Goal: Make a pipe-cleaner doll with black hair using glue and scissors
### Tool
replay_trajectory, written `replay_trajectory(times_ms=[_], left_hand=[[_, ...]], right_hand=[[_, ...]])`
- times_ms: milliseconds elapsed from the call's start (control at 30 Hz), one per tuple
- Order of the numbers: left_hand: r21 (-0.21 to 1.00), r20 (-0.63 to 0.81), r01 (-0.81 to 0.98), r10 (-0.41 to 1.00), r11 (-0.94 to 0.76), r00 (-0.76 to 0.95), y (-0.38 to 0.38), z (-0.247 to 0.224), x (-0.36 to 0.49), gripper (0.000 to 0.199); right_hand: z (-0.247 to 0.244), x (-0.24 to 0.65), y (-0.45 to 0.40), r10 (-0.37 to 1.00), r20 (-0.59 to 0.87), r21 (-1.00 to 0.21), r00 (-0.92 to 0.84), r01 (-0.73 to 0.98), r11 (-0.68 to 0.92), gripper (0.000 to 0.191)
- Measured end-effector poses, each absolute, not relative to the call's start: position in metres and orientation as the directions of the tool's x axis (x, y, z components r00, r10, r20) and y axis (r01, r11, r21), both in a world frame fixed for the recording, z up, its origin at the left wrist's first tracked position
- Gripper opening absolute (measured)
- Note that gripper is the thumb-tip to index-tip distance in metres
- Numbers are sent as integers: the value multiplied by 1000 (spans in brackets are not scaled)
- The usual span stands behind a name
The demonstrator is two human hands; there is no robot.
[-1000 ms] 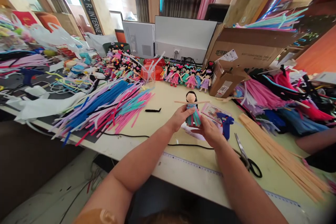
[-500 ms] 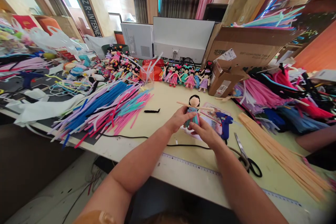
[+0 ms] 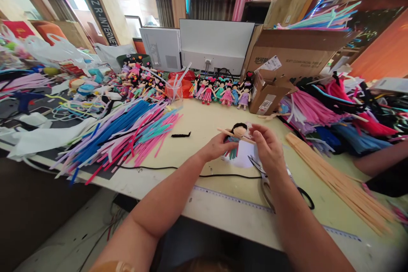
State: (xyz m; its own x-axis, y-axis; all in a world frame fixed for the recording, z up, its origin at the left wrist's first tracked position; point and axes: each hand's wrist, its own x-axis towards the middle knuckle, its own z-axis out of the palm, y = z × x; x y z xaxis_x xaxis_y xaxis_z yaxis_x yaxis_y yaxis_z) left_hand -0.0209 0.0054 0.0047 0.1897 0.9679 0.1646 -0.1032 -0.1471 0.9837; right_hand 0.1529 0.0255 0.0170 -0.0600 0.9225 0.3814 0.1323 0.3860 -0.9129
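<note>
My left hand (image 3: 219, 145) is closed around a small pipe-cleaner doll (image 3: 239, 131) with black hair, a pale round head and a blue-green skirt. The doll is tilted, and its thin beige arms stick out to both sides. With bent fingers, my right hand (image 3: 269, 146) pinches the end of the doll's arm on the right. Just below my right hand lie scissors (image 3: 262, 175) with greyish handles, partly open. A black scissor handle (image 3: 306, 198) shows beyond my right forearm. One short black pipe cleaner (image 3: 181, 135) lies left of my hands.
Colourful pipe cleaners (image 3: 117, 136) are heaped at left, a beige bundle (image 3: 338, 182) at right. Finished dolls (image 3: 219, 91) stand before a monitor (image 3: 216, 44). Cardboard boxes (image 3: 293, 53) are at back right. A black cable (image 3: 178, 169) and ruler (image 3: 236, 199) run along the front.
My right hand has moved from the doll's skirt up to its right-side arm. The doll has tipped over. The blue glue gun is now hidden behind my right hand, and the grey-handled scissors show.
</note>
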Motion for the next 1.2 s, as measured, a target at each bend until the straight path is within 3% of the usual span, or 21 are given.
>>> replay_trajectory(times_ms=[200, 400, 533, 667, 800, 900, 1000, 1100, 1200], left_hand=[[972, 165, 95, 906, -217, 390, 4, 6, -19, 31], [954, 188, 138, 886, -268, 424, 6, 4, -20, 35], [960, 207, 102, 905, -261, 372, 9, 0, -23, 33], [988, 141, -93, 952, -120, 272, 12, -1, -25, 44], [960, 108, -272, 981, -61, 160, 13, 1, -27, 52], [939, 115, -340, 982, -57, 152, 13, 2, -28, 51], [934, 93, -357, 982, -28, 166, 12, 4, -26, 53], [938, 87, -345, 980, -21, 176, 10, 4, -24, 53], [942, 113, -331, 980, -52, 167, 10, 3, -24, 52]], right_hand=[[22, 152, 23, 941, 320, -946, -114, 15, 323, 32], [22, 148, 23, 975, 142, -986, -168, -111, 124, 29], [36, 159, 20, 974, 197, -980, -112, -6, 197, 35], [55, 195, 7, 938, 347, -931, -4, 121, 345, 29], [48, 239, -12, 950, 308, -885, -51, 352, 305, 23], [25, 263, -28, 970, 144, -735, -198, 634, 238, 28], [3, 270, -42, 956, 32, -409, -290, 869, 277, 35], [-9, 262, -49, 950, 6, -169, -311, 937, 307, 43], [-13, 252, -50, 956, 5, -106, -293, 950, 292, 44]])
